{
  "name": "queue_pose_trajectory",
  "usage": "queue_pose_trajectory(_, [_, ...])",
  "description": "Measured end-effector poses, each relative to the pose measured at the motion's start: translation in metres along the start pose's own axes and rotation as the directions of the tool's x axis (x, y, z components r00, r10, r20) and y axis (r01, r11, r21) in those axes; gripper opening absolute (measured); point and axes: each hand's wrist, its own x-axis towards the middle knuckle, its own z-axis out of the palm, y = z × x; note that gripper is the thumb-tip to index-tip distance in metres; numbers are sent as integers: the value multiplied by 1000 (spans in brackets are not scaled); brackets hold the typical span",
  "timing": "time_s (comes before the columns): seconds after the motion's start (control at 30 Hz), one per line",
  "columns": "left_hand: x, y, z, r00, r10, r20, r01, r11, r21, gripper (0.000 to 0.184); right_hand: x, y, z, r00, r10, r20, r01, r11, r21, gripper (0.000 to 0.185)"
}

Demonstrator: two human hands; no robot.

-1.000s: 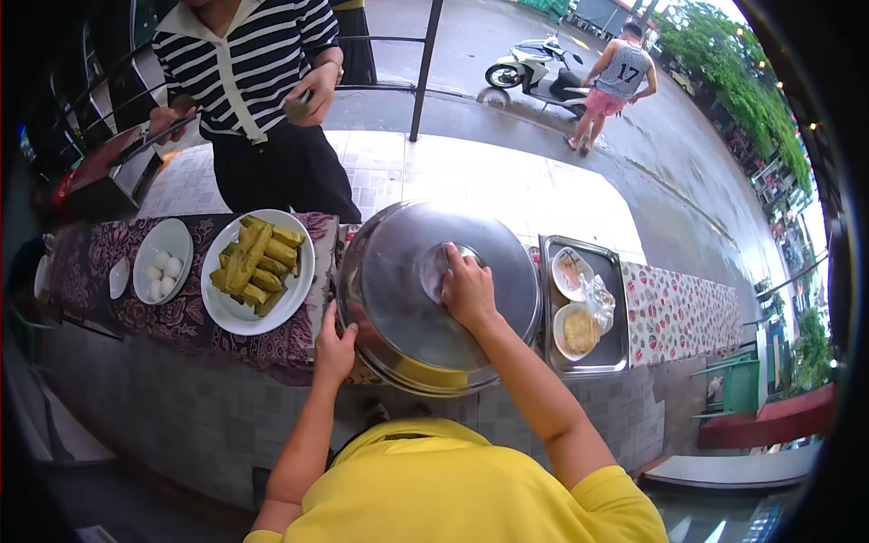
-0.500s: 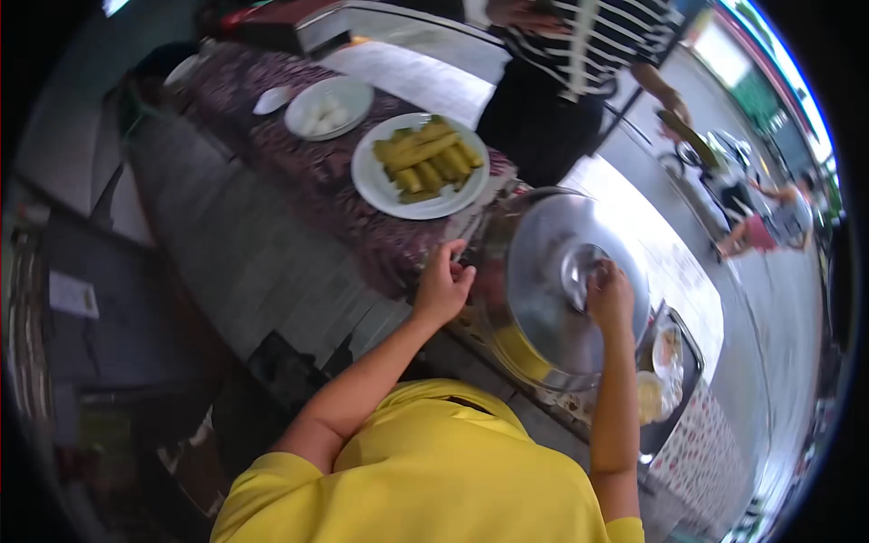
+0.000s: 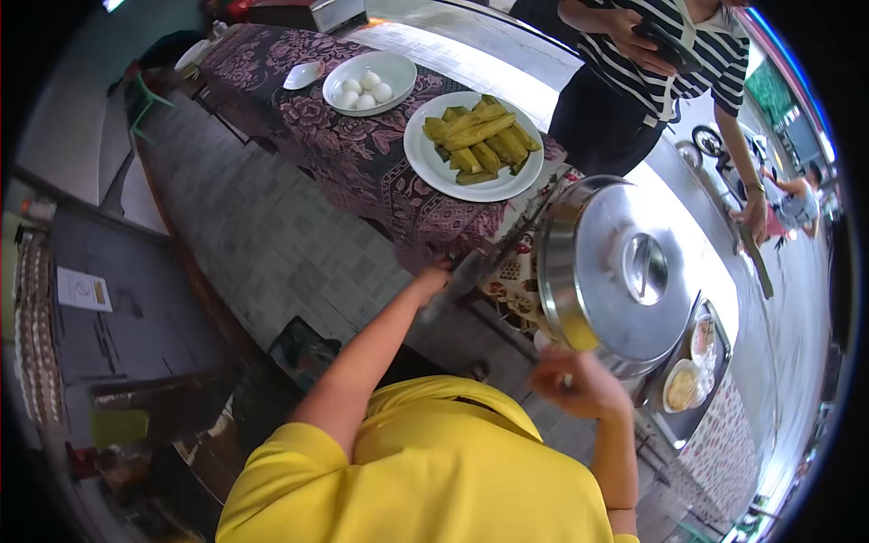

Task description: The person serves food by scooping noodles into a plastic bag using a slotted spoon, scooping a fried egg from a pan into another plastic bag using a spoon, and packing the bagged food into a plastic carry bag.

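A large metal pot [image 3: 563,262] stands on the table with its round lid [image 3: 625,317] on top. My right hand [image 3: 584,385] is in front of the pot's near side, off the lid knob [image 3: 644,269], its fingers bent and smeared by motion. To the left of the pot, my left hand [image 3: 434,276] is by the hanging edge of the patterned tablecloth [image 3: 335,154]. Its fingers are blurred, and a greyish smear beside them cannot be made out. Beyond the pot, a white plate [image 3: 425,172] bears several leaf-wrapped bundles [image 3: 484,136].
A white bowl [image 3: 403,72] of white eggs [image 3: 367,89] and a small white dish [image 3: 303,75] sit farther along. On the right is a tray [image 3: 677,425] with bagged food [image 3: 683,385]. Opposite, a person in a striped top [image 3: 602,50] holds a phone [image 3: 667,45] and a long leaf-wrapped bundle [image 3: 754,258].
My right hand has left the lid knob and moved down towards me. My left hand has dropped away from the pot's side. The person opposite has lowered the long bundle.
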Motion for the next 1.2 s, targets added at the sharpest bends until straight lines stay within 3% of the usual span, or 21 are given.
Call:
queue_pose_trajectory(0.07, [85, -47, -36, 1000, -13, 24, 9, 989, 150, 36, 26, 12, 46, 982, 89, 165, -96, 995, 36, 16])
queue_pose_trajectory(0.1, [102, -48, -49, 996, 49, 78, -76, 914, 399, 44, 42, 24, 70, 977, 134, 167, -136, 991, 3, 16])
queue_pose_trajectory(0.13, [117, -48, -61, 985, 111, 131, -169, 772, 613, 52, 60, 38, 90, 970, 178, 168, -175, 984, -32, 17])
queue_pose_trajectory(0.17, [121, -38, -82, 946, 188, 265, -320, 396, 861, 60, 82, 50, 106, 946, 273, 174, -288, 955, 71, 16])
queue_pose_trajectory(0.2, [109, -27, -94, 911, 338, 236, -325, 238, 915, 65, 106, 67, 124, 913, 360, 192, -392, 903, 177, 16])
queue_pose_trajectory(0.23, [96, -15, -105, 855, 479, 201, -273, 86, 958, 71, 134, 103, 149, 974, 221, 53, -226, 965, 130, 16])
queue_pose_trajectory(0.27, [60, 4, -110, 732, 677, -72, -167, 281, 945, 75, 165, 128, 170, 981, 187, -44, -188, 982, -31, 17])
queue_pose_trajectory(0.33, [9, 64, -139, 790, 603, -113, -291, 530, 796, 82, 234, 162, 201, 953, 210, -218, -287, 856, -430, 19])
queue_pose_trajectory(0.4, [-22, 101, -168, 861, 505, 49, -302, 432, 850, 87, 293, 188, 223, 832, 201, -518, -344, 918, -196, 24])
queue_pose_trajectory(0.57, [-39, 154, -199, 868, 404, 290, -312, -13, 950, 82, 415, 211, 217, 466, 359, -808, -453, 882, 130, 41])
queue_pose_trajectory(0.6, [-39, 160, -202, 857, 407, 315, -307, -86, 948, 81, 426, 211, 217, 372, 366, -853, -448, 875, 180, 33])
queue_pose_trajectory(0.63, [-37, 164, -208, 850, 407, 333, -294, -158, 943, 80, 440, 235, 219, 567, 286, -772, -533, 842, -79, 27])
queue_pose_trajectory(0.7, [-32, 161, -218, 843, 410, 347, -333, -108, 937, 75, 465, 318, 242, 873, 239, -425, -468, 658, -590, 18])
queue_pose_trajectory(0.73, [-32, 158, -222, 848, 400, 346, -335, -101, 937, 74, 447, 293, 238, 853, 296, -429, -493, 726, -480, 18])
queue_pose_trajectory(0.8, [-32, 140, -231, 820, 434, 373, -359, -117, 926, 63, 411, 234, 240, 672, 467, -575, -563, 826, 13, 17])
queue_pose_trajectory(0.83, [-32, 129, -234, 835, 380, 399, -390, -104, 915, 59, 403, 229, 248, 639, 479, -602, -530, 841, 105, 18])
queue_pose_trajectory(0.87, [-33, 119, -237, 845, 327, 422, -417, -89, 904, 55, 395, 231, 253, 713, 149, -686, -354, 920, -169, 30])
queue_pose_trajectory(0.97, [-38, 94, -241, 854, 103, 510, -520, 118, 846, 42, 360, 151, 238, 558, 510, -654, -477, 843, 250, 31])
queue_pose_trajectory(1.0, [-40, 83, -238, 863, 101, 496, -505, 209, 837, 42, 354, 145, 239, 542, 463, -702, -393, 877, 275, 34])
queue_pose_trajectory(1.1, [-48, 53, -222, 881, 119, 459, -464, 409, 786, 42, 345, 125, 231, 612, 601, -513, -196, 744, 638, 35])
queue_pose_trajectory(1.2, [-49, 43, -208, 890, 186, 416, -449, 509, 734, 41, 336, 110, 222, 625, 593, -507, -229, 761, 607, 37])
